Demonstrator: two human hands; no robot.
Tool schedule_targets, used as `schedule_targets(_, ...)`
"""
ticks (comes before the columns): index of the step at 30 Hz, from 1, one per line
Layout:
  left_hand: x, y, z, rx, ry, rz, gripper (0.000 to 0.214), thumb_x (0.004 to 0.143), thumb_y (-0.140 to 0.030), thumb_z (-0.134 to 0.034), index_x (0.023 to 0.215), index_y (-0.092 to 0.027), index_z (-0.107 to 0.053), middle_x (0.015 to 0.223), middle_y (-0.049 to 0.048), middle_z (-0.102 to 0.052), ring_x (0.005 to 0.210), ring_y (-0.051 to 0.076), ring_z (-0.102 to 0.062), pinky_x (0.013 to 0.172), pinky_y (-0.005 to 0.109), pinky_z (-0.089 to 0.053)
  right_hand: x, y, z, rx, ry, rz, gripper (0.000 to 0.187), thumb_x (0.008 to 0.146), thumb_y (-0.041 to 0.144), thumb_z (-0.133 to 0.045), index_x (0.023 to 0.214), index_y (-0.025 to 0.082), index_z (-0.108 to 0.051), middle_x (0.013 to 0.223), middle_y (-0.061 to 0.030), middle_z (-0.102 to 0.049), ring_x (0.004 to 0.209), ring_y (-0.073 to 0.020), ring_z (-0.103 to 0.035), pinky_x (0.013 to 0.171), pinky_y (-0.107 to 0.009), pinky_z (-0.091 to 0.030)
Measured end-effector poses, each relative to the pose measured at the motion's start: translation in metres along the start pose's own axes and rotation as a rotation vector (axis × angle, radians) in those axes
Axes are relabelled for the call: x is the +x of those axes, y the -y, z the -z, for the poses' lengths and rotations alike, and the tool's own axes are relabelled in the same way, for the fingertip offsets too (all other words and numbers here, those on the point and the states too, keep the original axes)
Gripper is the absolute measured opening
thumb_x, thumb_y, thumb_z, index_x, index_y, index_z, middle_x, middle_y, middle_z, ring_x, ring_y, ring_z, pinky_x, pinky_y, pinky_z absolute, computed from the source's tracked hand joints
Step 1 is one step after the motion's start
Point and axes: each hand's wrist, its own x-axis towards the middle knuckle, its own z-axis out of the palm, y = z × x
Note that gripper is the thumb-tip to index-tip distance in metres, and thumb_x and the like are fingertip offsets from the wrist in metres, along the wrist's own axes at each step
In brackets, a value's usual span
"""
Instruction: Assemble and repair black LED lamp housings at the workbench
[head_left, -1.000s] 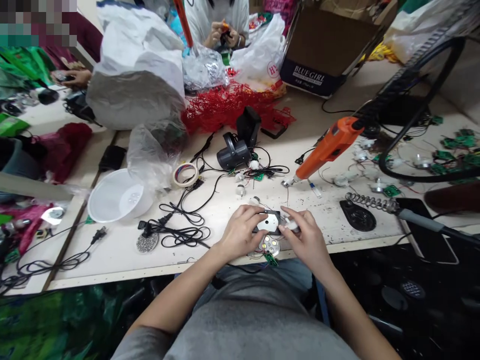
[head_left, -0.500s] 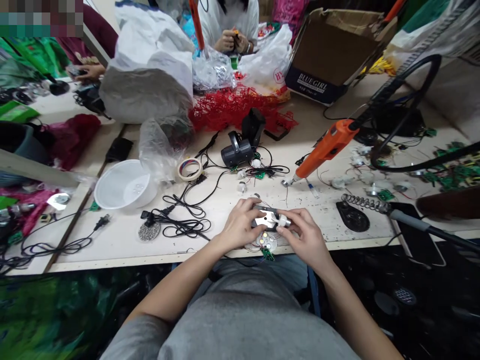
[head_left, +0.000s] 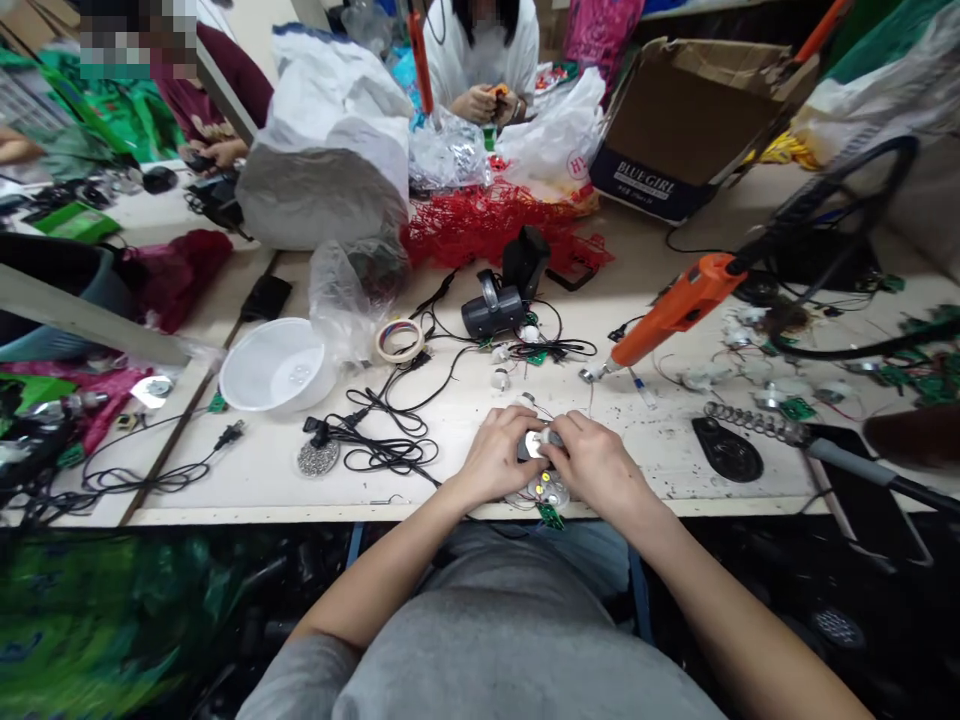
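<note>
Tabletop [head_left: 660, 445] crowded with electronics parts, seen from the head of a seated person in a gray shirt, looking down at their own two hands. Near the front edge, a little right of center, the left hand [head_left: 495, 457] and the right hand [head_left: 598, 465] close from both sides around a small dark housing [head_left: 531, 447], with a bright metal or white piece showing between the fingers. Both grips are narrow and holding it, and the fingers hide most of it. Just in front of the hands lies a round LED board [head_left: 547, 490], with a small green circuit board [head_left: 550, 515] at the tabletop edge, joined by thin wires.

To the left are tangled black cables [head_left: 382, 450], a round mesh disc [head_left: 317, 458], a roll of masking tape [head_left: 399, 340], and a white plastic bowl [head_left: 274, 365]. Ahead sits a gray lamp housing [head_left: 491, 312] before red netting [head_left: 487, 230]. To the right lie an orange hot glue gun [head_left: 675, 310], a coiled metal spring [head_left: 750, 423], and a soldering iron [head_left: 847, 460], with scattered green boards beyond. Across the tabletop, a co-worker in a white shirt works with their own hands [head_left: 487, 103].
</note>
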Motion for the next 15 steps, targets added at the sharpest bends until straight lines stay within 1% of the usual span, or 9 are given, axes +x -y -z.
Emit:
schedule_targets(2,0.000,-0.002,-0.001,-0.002,0.003,0.046,0.044,0.074,-0.023,-0.075,0.116,-0.019,-0.060,0.119,0.0091,-0.066,0.114,0.028,-0.059,0.102,0.046,-0.048,0.001,-0.003,-0.002,-0.012,0.002,0.044,0.007,0.085,0.013,-0.056,0.082,0.020,-0.058,0.075,-0.0051,-0.059,0.067,-0.0204,-0.059,0.059,-0.030,-0.046)
schedule_targets(5,0.001,-0.005,-0.004,0.011,0.037,0.097,0.049,0.075,-0.029,-0.078,0.119,-0.021,-0.058,0.119,0.0087,-0.066,0.112,0.028,-0.060,0.100,0.046,-0.049,0.003,-0.010,-0.007,0.003,-0.048,0.139,0.009,0.086,0.015,-0.052,0.081,0.021,-0.057,0.071,-0.0042,-0.057,0.061,-0.0197,-0.057,0.055,-0.030,-0.042)
schedule_targets(7,0.001,-0.004,-0.004,0.011,0.064,0.081,0.052,0.076,-0.033,-0.080,0.121,-0.021,-0.056,0.122,0.0095,-0.065,0.116,0.028,-0.060,0.103,0.045,-0.048,0.006,-0.014,-0.011,0.012,-0.085,0.228,0.013,0.088,0.016,-0.048,0.079,0.022,-0.056,0.069,-0.0038,-0.054,0.059,-0.0193,-0.055,0.054,-0.030,-0.041)
schedule_targets(9,-0.005,0.000,0.004,0.010,0.060,0.029,0.055,0.077,-0.036,-0.080,0.124,-0.020,-0.056,0.128,0.0116,-0.063,0.122,0.028,-0.058,0.106,0.044,-0.047,0.009,-0.016,-0.015,0.006,-0.112,0.311,0.017,0.090,0.016,-0.044,0.077,0.022,-0.054,0.067,-0.0032,-0.052,0.057,-0.0185,-0.053,0.052,-0.030,-0.039)
schedule_targets(10,-0.012,0.002,0.013,0.018,0.033,0.005,0.054,0.079,-0.038,-0.079,0.124,-0.020,-0.056,0.130,0.0125,-0.062,0.124,0.027,-0.057,0.106,0.043,-0.047,0.010,-0.016,-0.016,-0.004,-0.126,0.336,0.019,0.092,0.017,-0.044,0.076,0.022,-0.052,0.066,-0.0028,-0.051,0.055,-0.0180,-0.052,0.051,-0.030,-0.038)
schedule_targets(12,-0.033,0.007,0.043,0.070,-0.086,0.004,0.041,0.085,-0.037,-0.072,0.121,-0.021,-0.058,0.127,0.0124,-0.065,0.120,0.026,-0.060,0.102,0.041,-0.050,0.010,-0.015,-0.015,-0.032,-0.146,0.344,0.020,0.094,0.019,-0.043,0.076,0.022,-0.051,0.067,-0.0026,-0.051,0.054,-0.0173,-0.052,0.049,-0.030,-0.037)
schedule_targets(13,-0.047,0.010,0.062,0.129,-0.190,0.061,0.030,0.090,-0.035,-0.064,0.116,-0.021,-0.061,0.118,0.0113,-0.069,0.111,0.025,-0.063,0.096,0.040,-0.052,0.010,-0.015,-0.013,-0.044,-0.141,0.335,0.020,0.095,0.020,-0.043,0.077,0.022,-0.051,0.068,-0.0028,-0.052,0.055,-0.0171,-0.053,0.049,-0.029,-0.038)
schedule_targets(14,-0.063,0.014,0.084,0.209,-0.322,0.165,0.021,0.092,-0.033,-0.058,0.108,-0.021,-0.063,0.105,0.0095,-0.071,0.098,0.023,-0.066,0.087,0.037,-0.054,0.009,-0.014,-0.011,-0.054,-0.124,0.322,0.020,0.096,0.020,-0.044,0.078,0.021,-0.052,0.070,-0.0033,-0.053,0.057,-0.0173,-0.054,0.051,-0.029,-0.040)
schedule_targets(15,-0.079,0.020,0.107,0.300,-0.403,0.309,0.017,0.093,-0.033,-0.055,0.100,-0.021,-0.065,0.095,0.0074,-0.072,0.087,0.021,-0.067,0.081,0.035,-0.054,0.008,-0.013,-0.009,-0.059,-0.099,0.303,0.019,0.096,0.021,-0.045,0.079,0.021,-0.053,0.071,-0.0040,-0.055,0.059,-0.0178,-0.055,0.053,-0.029,-0.042)
